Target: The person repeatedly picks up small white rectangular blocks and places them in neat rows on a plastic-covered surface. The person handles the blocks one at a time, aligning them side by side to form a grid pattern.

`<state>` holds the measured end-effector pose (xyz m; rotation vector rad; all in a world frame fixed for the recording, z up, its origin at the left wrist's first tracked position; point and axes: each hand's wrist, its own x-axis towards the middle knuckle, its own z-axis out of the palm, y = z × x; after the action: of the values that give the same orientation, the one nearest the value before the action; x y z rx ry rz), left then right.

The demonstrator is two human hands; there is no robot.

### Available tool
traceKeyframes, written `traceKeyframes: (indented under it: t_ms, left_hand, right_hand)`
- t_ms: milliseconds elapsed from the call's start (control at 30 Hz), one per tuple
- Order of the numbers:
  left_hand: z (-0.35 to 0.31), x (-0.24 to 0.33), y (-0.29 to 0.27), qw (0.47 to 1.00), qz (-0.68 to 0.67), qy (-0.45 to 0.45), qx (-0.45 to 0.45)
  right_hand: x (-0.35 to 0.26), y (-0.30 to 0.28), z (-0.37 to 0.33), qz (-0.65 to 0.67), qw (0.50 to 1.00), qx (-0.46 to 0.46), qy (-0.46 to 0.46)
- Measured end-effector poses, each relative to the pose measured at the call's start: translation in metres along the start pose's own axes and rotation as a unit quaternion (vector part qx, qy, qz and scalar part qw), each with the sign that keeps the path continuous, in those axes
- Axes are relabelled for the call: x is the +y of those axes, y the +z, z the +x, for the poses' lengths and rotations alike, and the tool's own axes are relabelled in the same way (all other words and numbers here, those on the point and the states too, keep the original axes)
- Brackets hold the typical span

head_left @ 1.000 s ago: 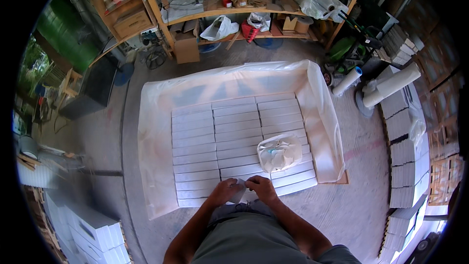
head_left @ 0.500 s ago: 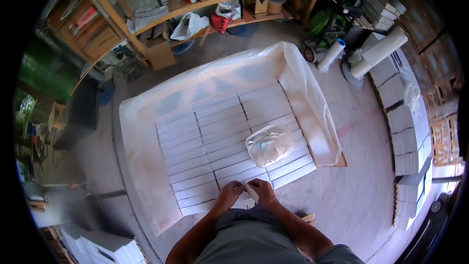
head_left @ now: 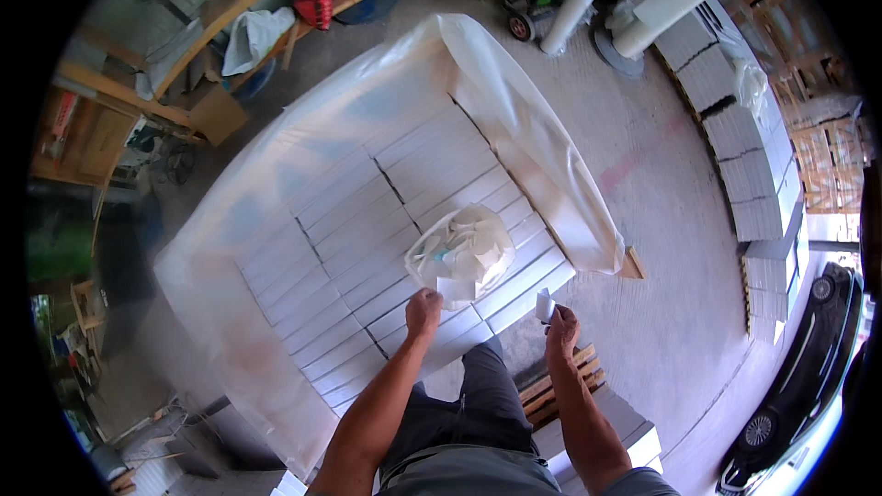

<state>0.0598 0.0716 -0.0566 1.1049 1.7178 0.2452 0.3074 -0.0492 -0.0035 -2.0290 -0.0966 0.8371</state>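
Observation:
My left hand [head_left: 424, 314] is closed at the near left rim of a clear plastic bag [head_left: 413, 268] filled with pale paper scraps. A flat white piece of paper [head_left: 456, 291] extends from its fingertips over the bag's edge. Off to the right, my right hand [head_left: 562, 331] pinches a small, slightly curled white slip [head_left: 545, 304] between thumb and fingers, held upright beyond the pallet load's near right corner. Under the bag lie rows of white stacks [head_left: 432, 158], packed side by side inside a raised wall of translucent plastic sheet [head_left: 514, 92].
Close by my legs on the right are a wooden pallet [head_left: 588, 366] and a white stack [head_left: 634, 422]. Wrap rolls [head_left: 568, 20] stand at the far right, near a hand truck [head_left: 521, 28]. More stacks [head_left: 735, 156] line the right side, with a dark car [head_left: 781, 377] beyond. Shelving [head_left: 248, 14] runs along the back left.
My hands, together over a small white piece before, have parted. The left moved forward to the bag with paper; the right moved right with a slip. The whole view has turned and shifted.

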Motion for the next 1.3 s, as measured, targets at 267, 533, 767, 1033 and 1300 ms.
traceKeyframes:
  t_ms: [267, 533, 767, 1033, 1300]
  left_hand:
    - [0.021, -0.007, 0.023, 0.995, 0.047, -0.002, -0.083]
    - [-0.063, -0.056, -0.024, 0.968, 0.028, -0.078, -0.237]
    - [-0.103, -0.144, -0.052, 0.925, -0.221, -0.24, -0.197]
    - [-0.069, -0.257, -0.037, 0.972, -0.13, -0.194, -0.013]
    - [-0.007, -0.286, -0.037, 0.983, 0.016, -0.174, 0.057]
  right_hand:
    - [0.013, 0.024, -0.043, -0.171, 0.976, -0.122, -0.052]
    - [0.026, 0.082, -0.102, -0.325, 0.885, -0.234, -0.239]
    - [0.074, 0.115, -0.127, -0.319, 0.9, -0.266, -0.128]
    - [0.152, 0.17, -0.133, -0.217, 0.923, -0.284, 0.141]
    - [0.215, 0.228, -0.129, -0.181, 0.927, -0.237, 0.227]
